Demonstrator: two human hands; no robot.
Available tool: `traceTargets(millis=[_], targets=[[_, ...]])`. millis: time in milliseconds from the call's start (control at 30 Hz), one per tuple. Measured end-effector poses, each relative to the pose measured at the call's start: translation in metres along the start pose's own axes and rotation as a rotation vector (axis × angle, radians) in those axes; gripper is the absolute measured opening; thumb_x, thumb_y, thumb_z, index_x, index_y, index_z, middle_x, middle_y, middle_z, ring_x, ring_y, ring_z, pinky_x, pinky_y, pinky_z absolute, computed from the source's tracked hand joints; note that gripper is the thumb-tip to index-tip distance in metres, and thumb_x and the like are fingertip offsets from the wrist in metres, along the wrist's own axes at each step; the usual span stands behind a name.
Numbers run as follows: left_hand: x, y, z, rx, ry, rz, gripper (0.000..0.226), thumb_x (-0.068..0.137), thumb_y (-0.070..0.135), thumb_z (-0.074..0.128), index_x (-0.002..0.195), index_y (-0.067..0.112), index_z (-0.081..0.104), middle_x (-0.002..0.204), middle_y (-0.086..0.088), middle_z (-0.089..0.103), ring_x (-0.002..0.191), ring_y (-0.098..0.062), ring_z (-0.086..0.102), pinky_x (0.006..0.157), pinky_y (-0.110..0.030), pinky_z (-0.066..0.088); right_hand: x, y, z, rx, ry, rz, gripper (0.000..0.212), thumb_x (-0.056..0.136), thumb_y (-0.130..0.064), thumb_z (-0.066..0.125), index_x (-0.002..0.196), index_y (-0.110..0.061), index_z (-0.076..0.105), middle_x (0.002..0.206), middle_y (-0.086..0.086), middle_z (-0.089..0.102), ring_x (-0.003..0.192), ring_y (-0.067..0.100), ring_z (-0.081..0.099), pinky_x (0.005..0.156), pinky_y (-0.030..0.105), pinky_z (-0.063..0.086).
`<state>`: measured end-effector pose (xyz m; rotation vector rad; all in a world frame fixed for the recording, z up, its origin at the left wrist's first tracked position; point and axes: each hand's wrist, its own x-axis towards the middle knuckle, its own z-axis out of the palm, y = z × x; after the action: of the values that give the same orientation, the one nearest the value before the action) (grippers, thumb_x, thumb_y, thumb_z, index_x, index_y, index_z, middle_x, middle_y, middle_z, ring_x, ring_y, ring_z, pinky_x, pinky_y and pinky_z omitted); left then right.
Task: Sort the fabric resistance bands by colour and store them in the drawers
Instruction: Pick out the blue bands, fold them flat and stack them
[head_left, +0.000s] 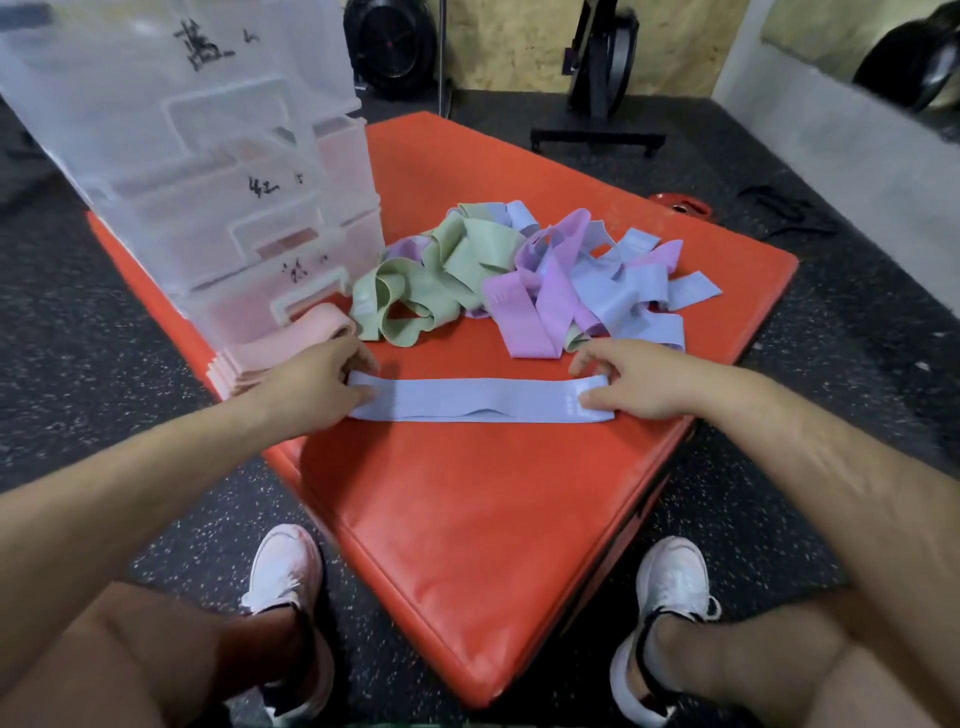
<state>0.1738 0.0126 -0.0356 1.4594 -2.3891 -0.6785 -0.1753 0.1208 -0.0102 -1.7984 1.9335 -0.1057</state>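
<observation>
Pinching flat fabric band (467, 404) w/ fingers (589, 359)

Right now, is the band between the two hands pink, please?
No, the band held flat by the left hand and right hand is light blue.

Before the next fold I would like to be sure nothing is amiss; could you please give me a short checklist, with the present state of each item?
1. Is the blue band flat on the red mat? Ok, apart from a slight ripple along its near edge.
2. Does the left hand hold the band's left end? Ok.
3. Does the right hand hold its right end? Ok.
4. Is the pink stack tidy beside the drawer unit? Ok.
5. Is the right drawer open? Cannot tell; the unit is blurred.
6. Is the mixed pile sorted? Not ok; green, purple and blue bands lie tangled.
</observation>
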Motion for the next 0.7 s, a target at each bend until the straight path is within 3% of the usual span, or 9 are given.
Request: traceTargets(millis=[133,300,433,500,567,700], targets=[[-0.001,0.001,0.002,0.107,-0.017,0.107,0.025,0.082,0.012,0.073,0.104,0.020,0.064,0.099,0.003,0.056,0.088,-0.014,0.053,0.075,-0.026,0.038,-0.003,0.001,0.004,-0.029,0.018,-0.024,0.019,0.087,-0.025,0.068,0.099,-0.035,0.057,0.077,-0.003,0.057,0.068,0.015,0.054,0.062,0.029,0.041],[-0.002,0.000,0.001,0.084,0.027,0.127,0.023,0.082,0.003,0.070,0.101,0.016,0.070,0.101,0.000,0.061,0.092,-0.016,0.055,0.075,-0.025,0.037,-0.003,0.003,0.004,-0.042,0.040,-0.015,0.011,0.089,-0.019,0.066,0.091,-0.029,0.065,0.070,-0.008,0.054,0.062,0.006,0.049,0.053,0.021,0.032],[-0.004,-0.006,0.003,0.155,-0.014,0.108,0.023,0.085,0.006,0.070,0.106,0.015,0.070,0.106,-0.001,0.056,0.095,-0.016,0.051,0.083,-0.025,0.037,-0.003,0.006,0.004,-0.087,0.025,-0.023,0.013,0.089,-0.023,0.068,0.092,-0.035,0.064,0.088,-0.007,0.053,0.075,0.013,0.056,0.062,0.024,0.038],[-0.009,-0.005,0.006,0.247,0.017,0.186,0.024,0.083,0.005,0.067,0.105,0.015,0.071,0.108,-0.002,0.056,0.101,-0.022,0.051,0.092,-0.033,0.042,-0.004,0.006,0.003,-0.121,0.037,-0.019,0.012,0.087,-0.029,0.070,0.092,-0.038,0.064,0.098,-0.009,0.045,0.083,0.013,0.057,0.069,0.025,0.038],[-0.013,0.001,0.009,0.341,0.060,0.274,0.030,0.076,0.004,0.064,0.102,0.016,0.072,0.105,-0.002,0.058,0.098,-0.029,0.052,0.089,-0.043,0.047,-0.004,0.006,0.001,-0.149,0.041,-0.014,0.010,0.086,-0.033,0.070,0.090,-0.040,0.063,0.100,-0.009,0.042,0.085,0.012,0.057,0.074,0.028,0.039],[-0.011,0.033,0.020,0.489,0.117,0.355,0.027,0.072,0.016,0.066,0.098,0.023,0.070,0.100,0.002,0.058,0.095,-0.028,0.051,0.081,-0.040,0.044,-0.006,0.000,-0.001,-0.203,0.034,-0.053,0.007,0.088,-0.040,0.066,0.093,-0.042,0.061,0.101,-0.008,0.044,0.092,0.016,0.057,0.087,0.039,0.049]])
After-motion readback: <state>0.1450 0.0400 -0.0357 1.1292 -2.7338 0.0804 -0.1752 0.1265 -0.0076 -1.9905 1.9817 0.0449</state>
